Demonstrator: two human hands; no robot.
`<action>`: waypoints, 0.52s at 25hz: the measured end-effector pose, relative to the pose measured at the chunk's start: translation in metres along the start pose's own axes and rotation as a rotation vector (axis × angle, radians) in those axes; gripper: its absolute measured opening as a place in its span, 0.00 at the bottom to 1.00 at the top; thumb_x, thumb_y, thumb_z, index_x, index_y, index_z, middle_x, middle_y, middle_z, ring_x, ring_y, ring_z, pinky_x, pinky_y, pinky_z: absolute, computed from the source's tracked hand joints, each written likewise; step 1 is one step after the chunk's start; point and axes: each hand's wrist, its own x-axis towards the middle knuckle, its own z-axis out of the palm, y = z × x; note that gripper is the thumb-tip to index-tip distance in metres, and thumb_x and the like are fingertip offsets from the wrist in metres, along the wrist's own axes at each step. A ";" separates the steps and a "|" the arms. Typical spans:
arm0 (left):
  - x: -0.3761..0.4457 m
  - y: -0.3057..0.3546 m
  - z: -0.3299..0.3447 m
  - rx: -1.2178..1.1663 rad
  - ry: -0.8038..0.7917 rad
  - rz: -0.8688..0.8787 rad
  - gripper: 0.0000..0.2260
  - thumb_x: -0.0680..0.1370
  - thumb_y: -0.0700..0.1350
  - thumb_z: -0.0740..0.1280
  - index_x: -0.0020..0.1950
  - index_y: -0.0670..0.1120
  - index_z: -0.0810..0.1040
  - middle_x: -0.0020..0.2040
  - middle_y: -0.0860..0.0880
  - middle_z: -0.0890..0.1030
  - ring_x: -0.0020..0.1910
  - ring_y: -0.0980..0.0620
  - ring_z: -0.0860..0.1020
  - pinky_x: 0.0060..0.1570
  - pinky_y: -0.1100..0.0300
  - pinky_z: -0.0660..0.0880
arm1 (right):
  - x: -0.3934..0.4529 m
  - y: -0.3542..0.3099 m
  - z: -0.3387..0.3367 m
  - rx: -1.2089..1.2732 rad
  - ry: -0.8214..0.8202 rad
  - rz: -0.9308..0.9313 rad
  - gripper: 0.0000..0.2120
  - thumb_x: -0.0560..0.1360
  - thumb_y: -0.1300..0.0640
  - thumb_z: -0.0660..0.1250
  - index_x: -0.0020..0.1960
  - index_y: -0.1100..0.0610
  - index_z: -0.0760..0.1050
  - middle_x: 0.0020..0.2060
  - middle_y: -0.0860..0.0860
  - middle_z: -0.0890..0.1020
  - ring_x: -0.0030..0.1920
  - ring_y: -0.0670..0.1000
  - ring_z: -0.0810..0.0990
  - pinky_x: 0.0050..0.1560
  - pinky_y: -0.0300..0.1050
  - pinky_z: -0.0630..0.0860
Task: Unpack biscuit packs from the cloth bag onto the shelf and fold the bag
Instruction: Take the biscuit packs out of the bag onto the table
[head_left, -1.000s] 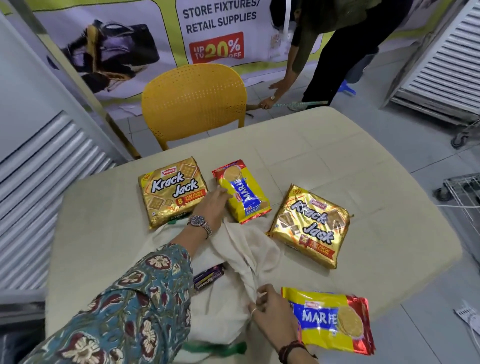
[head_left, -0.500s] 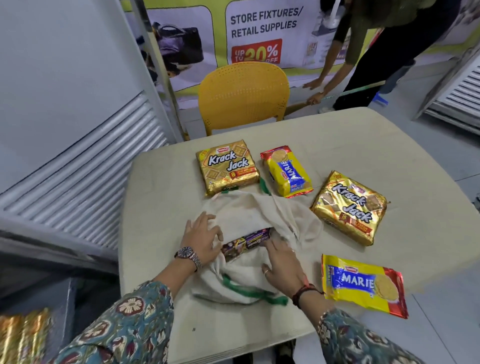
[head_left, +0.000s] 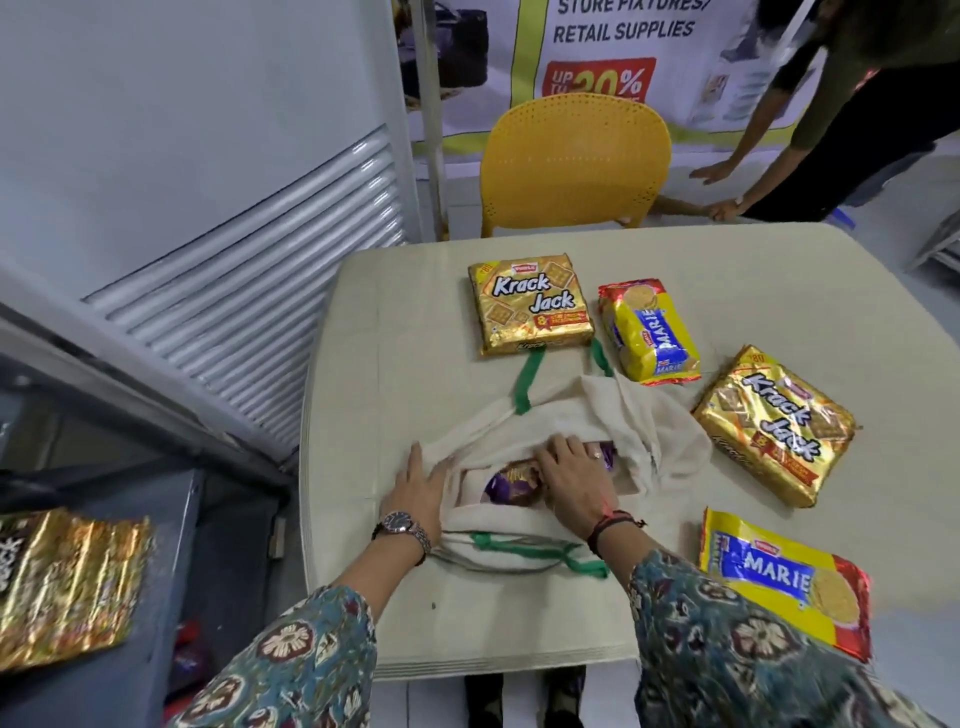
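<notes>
A cream cloth bag (head_left: 613, 415) with green handles lies crumpled on the beige table (head_left: 395, 322). Its mouth is open toward me, and a purple biscuit pack (head_left: 511, 486) shows inside. My left hand (head_left: 421, 486) holds the left edge of the bag's mouth. My right hand (head_left: 574, 480) reaches into the mouth and rests on the purple pack. Around the bag lie two gold Krack Jack packs (head_left: 530, 304) (head_left: 774, 423) and two yellow Marie packs (head_left: 647, 330) (head_left: 784, 579).
A grey shelf (head_left: 208, 571) at the lower left holds another gold pack (head_left: 62, 582). White louvred panels stand to the left. A yellow chair (head_left: 574, 161) is behind the table. Another person (head_left: 831, 130) bends down at the back right.
My left hand came back from the far Krack Jack pack to the bag's mouth. My right hand moved into the bag onto the purple pack. The view swung left, revealing the shelf.
</notes>
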 end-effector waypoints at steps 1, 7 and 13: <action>-0.003 0.000 0.002 0.004 -0.005 0.004 0.39 0.72 0.36 0.66 0.75 0.55 0.49 0.77 0.44 0.40 0.73 0.41 0.58 0.62 0.50 0.72 | -0.002 -0.001 0.000 -0.026 0.022 0.001 0.19 0.57 0.59 0.77 0.46 0.53 0.78 0.42 0.52 0.79 0.42 0.55 0.78 0.43 0.49 0.75; -0.005 -0.001 0.002 0.020 -0.069 0.037 0.41 0.71 0.37 0.67 0.76 0.55 0.46 0.77 0.46 0.39 0.75 0.43 0.54 0.63 0.51 0.71 | -0.017 0.018 -0.002 0.228 0.058 0.025 0.21 0.64 0.61 0.67 0.57 0.52 0.77 0.53 0.51 0.80 0.53 0.57 0.79 0.54 0.53 0.74; 0.002 0.005 0.021 0.070 0.008 0.153 0.41 0.71 0.39 0.68 0.76 0.51 0.46 0.77 0.39 0.41 0.76 0.41 0.49 0.71 0.49 0.61 | 0.001 0.014 -0.053 0.439 0.303 -0.037 0.24 0.71 0.50 0.68 0.65 0.56 0.73 0.55 0.53 0.78 0.51 0.56 0.76 0.49 0.48 0.74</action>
